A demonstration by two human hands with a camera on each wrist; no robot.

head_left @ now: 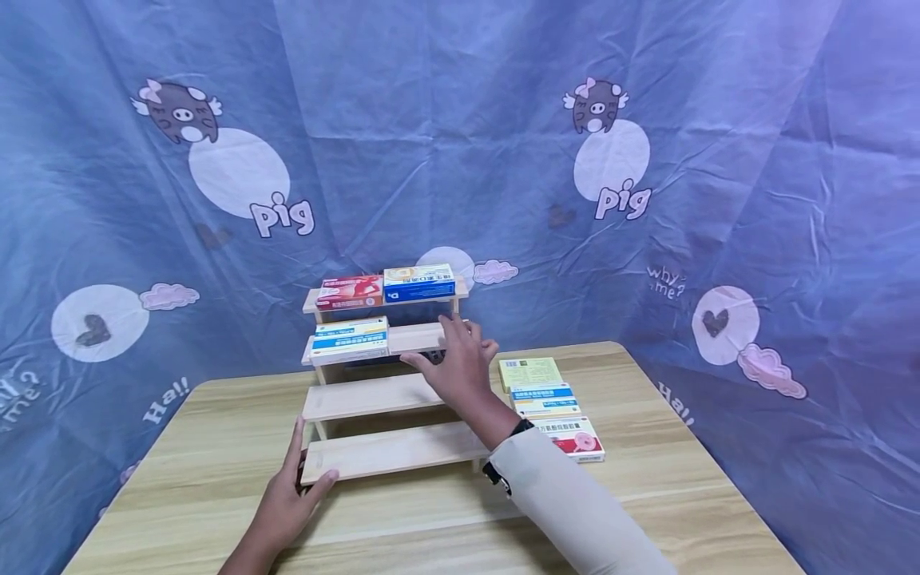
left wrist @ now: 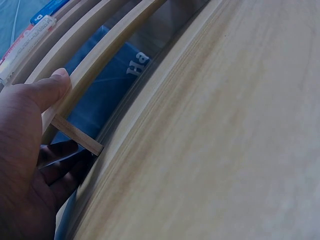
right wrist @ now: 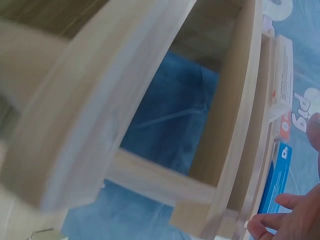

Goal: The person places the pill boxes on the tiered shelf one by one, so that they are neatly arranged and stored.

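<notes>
A pale wooden stepped rack with several shelves stands on the table. My left hand grips the left end of its lowest shelf; in the left wrist view the thumb lies on the shelf and the fingers reach round beside a leg. Over the right part of the second shelf from the top is my right hand, fingers spread and no box seen in it. A white-and-blue medicine box lies on that shelf's left. On the top shelf, a red medicine box sits beside a blue-and-white one.
Right of the rack, a yellow-green box, a blue-and-white box and a red-and-white box lie in a column on the wooden table. A blue printed cloth hangs behind and at both sides.
</notes>
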